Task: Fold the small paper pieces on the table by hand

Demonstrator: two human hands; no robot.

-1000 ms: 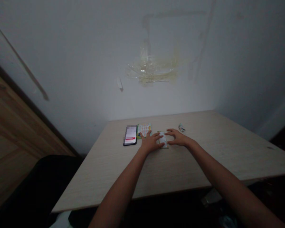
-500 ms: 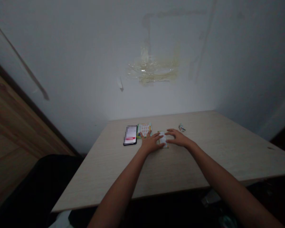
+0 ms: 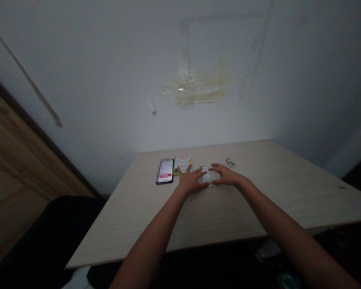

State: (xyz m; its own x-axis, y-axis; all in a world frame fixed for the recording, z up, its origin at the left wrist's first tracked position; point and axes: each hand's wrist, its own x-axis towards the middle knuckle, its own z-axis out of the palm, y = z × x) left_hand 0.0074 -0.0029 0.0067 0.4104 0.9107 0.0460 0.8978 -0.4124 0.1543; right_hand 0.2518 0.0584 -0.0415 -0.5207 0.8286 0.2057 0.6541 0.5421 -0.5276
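Observation:
My left hand (image 3: 191, 180) and my right hand (image 3: 225, 175) lie flat and spread on a pale wood-grain table (image 3: 282, 196). Between them is a small white packet or card (image 3: 206, 176). The fingertips of both hands touch its long sides, and my left fingers partly overlap it. Just past my left hand lies a colourful printed card (image 3: 182, 164), close to my left fingertips. Further left, a black smartphone (image 3: 165, 171) lies with its lit screen blurred out. A small crumpled wrapper (image 3: 230, 161) sits beyond my right fingers, apart from them.
The table's far side meets a white wall with yellowed tape residue (image 3: 192, 90). A wooden panel (image 3: 18, 172) stands at the left, and a dark object (image 3: 48, 237) rises beside the table's near left corner. The floor below is dark.

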